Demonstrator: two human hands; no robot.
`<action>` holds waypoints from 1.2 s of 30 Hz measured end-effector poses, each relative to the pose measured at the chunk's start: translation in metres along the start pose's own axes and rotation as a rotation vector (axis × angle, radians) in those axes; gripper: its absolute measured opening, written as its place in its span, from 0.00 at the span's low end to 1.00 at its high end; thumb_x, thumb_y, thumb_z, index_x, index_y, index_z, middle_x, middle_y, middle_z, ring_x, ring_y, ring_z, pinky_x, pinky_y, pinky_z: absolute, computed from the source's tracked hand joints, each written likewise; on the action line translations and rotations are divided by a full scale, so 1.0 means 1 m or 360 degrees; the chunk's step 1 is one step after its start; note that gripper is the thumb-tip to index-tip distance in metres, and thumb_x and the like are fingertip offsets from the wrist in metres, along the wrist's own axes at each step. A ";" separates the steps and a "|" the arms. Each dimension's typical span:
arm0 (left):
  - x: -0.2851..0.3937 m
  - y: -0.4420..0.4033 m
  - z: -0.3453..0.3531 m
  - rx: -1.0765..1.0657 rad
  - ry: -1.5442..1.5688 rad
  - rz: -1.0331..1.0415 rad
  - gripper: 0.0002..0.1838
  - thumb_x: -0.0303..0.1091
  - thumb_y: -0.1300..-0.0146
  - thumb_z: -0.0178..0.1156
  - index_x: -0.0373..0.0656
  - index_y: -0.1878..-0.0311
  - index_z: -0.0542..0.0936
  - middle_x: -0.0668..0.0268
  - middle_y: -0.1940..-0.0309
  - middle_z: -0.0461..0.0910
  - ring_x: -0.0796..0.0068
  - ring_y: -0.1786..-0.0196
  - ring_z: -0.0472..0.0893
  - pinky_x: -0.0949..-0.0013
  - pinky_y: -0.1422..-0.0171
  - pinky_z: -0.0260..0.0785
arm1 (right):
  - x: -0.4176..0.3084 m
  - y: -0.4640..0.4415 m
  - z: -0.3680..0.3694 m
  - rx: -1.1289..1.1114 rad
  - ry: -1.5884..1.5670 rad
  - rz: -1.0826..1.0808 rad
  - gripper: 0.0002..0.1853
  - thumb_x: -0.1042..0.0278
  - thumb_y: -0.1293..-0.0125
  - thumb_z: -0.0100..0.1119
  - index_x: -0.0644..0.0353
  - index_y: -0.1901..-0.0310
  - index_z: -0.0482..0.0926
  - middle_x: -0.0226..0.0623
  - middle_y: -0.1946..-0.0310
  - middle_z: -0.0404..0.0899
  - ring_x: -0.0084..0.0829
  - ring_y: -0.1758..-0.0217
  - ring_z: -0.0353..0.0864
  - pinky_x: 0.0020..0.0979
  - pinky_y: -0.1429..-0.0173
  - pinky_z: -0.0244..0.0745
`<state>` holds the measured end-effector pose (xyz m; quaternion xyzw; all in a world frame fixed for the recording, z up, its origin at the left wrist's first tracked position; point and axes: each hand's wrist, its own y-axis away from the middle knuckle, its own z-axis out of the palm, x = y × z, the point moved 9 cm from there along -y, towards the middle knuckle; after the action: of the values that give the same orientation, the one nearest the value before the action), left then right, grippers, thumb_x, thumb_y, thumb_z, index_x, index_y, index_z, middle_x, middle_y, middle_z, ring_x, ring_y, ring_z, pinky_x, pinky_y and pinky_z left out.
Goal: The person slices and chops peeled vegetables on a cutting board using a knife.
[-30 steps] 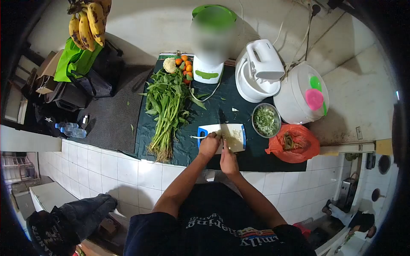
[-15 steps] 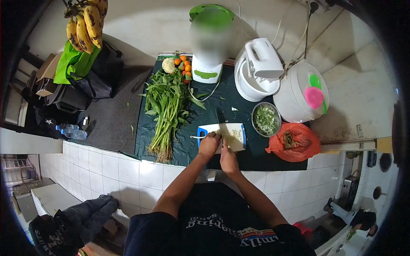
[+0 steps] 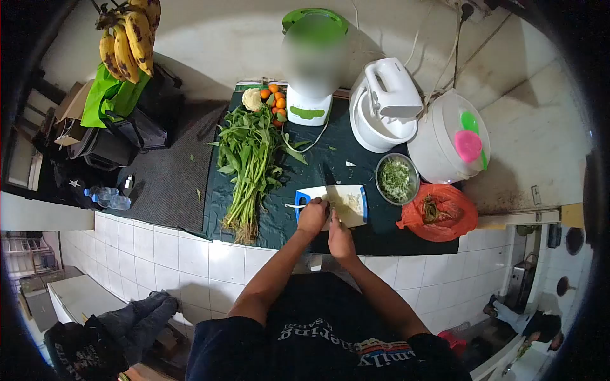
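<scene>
Shift: counter contents slid slightly rightward in frame.
Left hand (image 3: 313, 216): centre, fingers were closed on a pale stalk (image 3: 293, 206), uncut end jutting left!
Board (image 3: 358, 218): centre, chopped bits (image 3: 350, 202) already lay there.
Right hand (image 3: 341, 241): centre, clamped round the knife (image 3: 330, 180).
Bowl (image 3: 396, 180): right of centre, held shredded greens.
</scene>
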<state>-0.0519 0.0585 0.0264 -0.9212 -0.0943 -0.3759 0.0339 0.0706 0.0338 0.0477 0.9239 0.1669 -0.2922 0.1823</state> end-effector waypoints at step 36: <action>-0.002 0.004 0.001 0.0033 0.0035 -0.0018 0.09 0.32 0.38 0.65 0.37 0.59 0.85 0.49 0.62 0.83 0.46 0.59 0.85 0.49 0.56 0.79 | -0.003 -0.015 -0.010 0.0262 -0.0235 -0.0231 0.28 0.70 0.21 0.45 0.64 0.23 0.59 0.65 0.53 0.82 0.63 0.51 0.83 0.54 0.45 0.77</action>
<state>-0.0518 0.0542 0.0242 -0.9160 -0.1030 -0.3854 0.0423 0.0663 0.0508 0.0533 0.8972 0.1948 -0.3846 0.0960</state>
